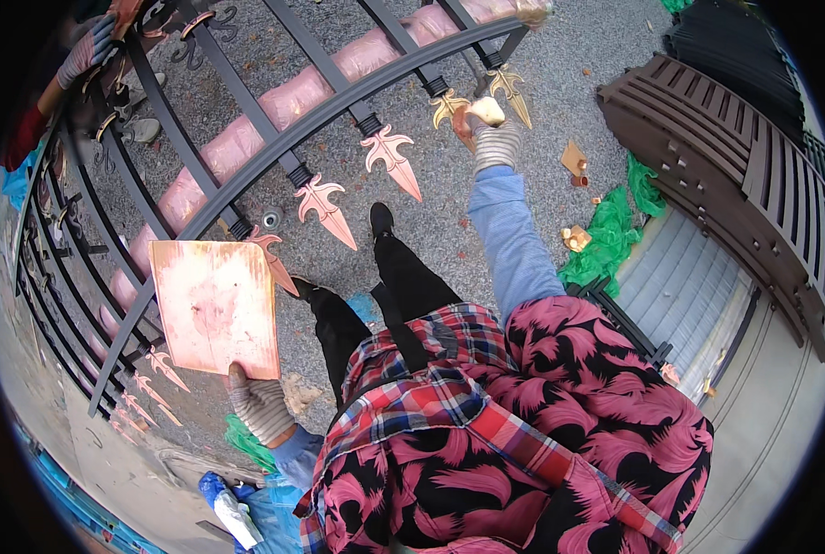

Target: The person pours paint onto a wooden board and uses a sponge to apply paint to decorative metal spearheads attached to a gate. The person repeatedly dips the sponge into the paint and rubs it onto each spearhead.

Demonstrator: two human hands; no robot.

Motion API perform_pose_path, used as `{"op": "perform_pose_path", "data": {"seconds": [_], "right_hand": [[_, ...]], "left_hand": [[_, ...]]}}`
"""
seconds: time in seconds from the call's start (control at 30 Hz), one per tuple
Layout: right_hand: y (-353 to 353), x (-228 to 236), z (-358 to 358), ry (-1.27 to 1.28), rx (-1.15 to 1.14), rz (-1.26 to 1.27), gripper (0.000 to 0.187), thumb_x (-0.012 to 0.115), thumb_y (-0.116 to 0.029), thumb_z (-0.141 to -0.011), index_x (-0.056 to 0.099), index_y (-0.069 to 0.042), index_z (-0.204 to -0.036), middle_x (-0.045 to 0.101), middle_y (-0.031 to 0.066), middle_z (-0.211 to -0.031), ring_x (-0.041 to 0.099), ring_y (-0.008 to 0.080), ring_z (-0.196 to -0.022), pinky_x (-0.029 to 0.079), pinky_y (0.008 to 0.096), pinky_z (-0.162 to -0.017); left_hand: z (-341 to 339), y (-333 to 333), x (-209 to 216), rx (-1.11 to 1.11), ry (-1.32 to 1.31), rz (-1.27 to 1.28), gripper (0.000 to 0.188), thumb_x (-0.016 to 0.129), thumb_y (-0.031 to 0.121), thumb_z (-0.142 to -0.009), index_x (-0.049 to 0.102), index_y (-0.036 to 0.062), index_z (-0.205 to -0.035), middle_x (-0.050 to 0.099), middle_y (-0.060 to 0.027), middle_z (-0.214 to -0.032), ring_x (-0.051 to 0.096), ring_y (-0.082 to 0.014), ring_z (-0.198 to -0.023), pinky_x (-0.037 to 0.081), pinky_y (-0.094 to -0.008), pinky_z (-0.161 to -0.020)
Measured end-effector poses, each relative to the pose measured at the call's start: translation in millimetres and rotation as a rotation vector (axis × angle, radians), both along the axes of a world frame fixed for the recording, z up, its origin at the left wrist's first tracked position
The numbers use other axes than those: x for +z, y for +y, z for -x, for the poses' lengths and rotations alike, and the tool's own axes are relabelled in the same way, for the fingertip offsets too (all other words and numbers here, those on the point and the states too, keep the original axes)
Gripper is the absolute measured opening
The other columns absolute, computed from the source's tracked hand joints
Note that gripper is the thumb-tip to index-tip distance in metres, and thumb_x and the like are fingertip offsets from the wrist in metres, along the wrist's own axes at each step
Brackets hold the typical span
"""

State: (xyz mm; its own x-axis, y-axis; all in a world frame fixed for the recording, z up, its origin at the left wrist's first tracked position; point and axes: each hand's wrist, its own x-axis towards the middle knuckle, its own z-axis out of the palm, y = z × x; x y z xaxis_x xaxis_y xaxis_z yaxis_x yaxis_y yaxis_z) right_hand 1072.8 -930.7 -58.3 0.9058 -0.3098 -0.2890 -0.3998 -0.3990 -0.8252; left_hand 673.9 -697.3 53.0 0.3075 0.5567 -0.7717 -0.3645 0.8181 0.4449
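My left hand, in a striped glove, grips the lower edge of a square board smeared with pink paint. My right hand, gloved too, is closed on a pale sponge. That sponge is at the gold spearhead finials of a dark metal fence panel, between one finial and another finial; whether it touches either I cannot tell. Farther left along the curved rail, a pink-copper finial and another pink-copper finial point toward me. The board partly covers a further finial.
A pink plastic-wrapped roll lies under the fence bars. At the upper left, a co-worker's gloved hand is by the fence. Brown fence panels are stacked at right, near green netting. Blue plastic lies at lower left.
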Motion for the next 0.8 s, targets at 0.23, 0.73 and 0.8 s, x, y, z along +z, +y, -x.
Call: {"op": "perform_pose_path", "data": {"seconds": [0.23,0.73,0.8], "right_hand": [[25.1,-43.4,-41.3,0.488,-0.052,0.031,0.031,0.072,-0.019,-0.064,0.062,0.000,-0.086,0.063,0.0079,-0.075,0.058,0.0143,-0.068,0.045,0.0297,-0.061],[9.0,-6.4,-33.1,0.347,0.642,0.527,0.038,0.076,-0.021,-0.061,0.061,-0.007,-0.094,0.063,0.0112,-0.086,0.060,0.0222,-0.073,0.048,0.0331,-0.062],[-9.4,-58.0,-30.2,0.164,0.637,0.431,0.037,0.074,-0.016,-0.060,0.061,-0.013,-0.094,0.061,0.0086,-0.092,0.059,0.0236,-0.080,0.048,0.0342,-0.069]], "left_hand": [[-34.6,-31.4,8.2,-0.069,0.094,-0.113,0.046,0.064,0.010,-0.074,0.046,-0.0009,-0.115,0.052,-0.0102,-0.115,0.048,-0.0223,-0.107,0.035,-0.0375,-0.095],[-69.5,-23.7,14.6,-0.139,0.083,-0.109,0.045,0.061,0.012,-0.076,0.045,0.0008,-0.116,0.053,-0.0093,-0.113,0.049,-0.0212,-0.103,0.036,-0.0360,-0.094],[-70.1,-17.9,9.8,-0.161,0.094,-0.087,0.044,0.061,0.011,-0.076,0.045,0.0008,-0.115,0.053,-0.0090,-0.113,0.049,-0.0203,-0.103,0.037,-0.0345,-0.093]]}}
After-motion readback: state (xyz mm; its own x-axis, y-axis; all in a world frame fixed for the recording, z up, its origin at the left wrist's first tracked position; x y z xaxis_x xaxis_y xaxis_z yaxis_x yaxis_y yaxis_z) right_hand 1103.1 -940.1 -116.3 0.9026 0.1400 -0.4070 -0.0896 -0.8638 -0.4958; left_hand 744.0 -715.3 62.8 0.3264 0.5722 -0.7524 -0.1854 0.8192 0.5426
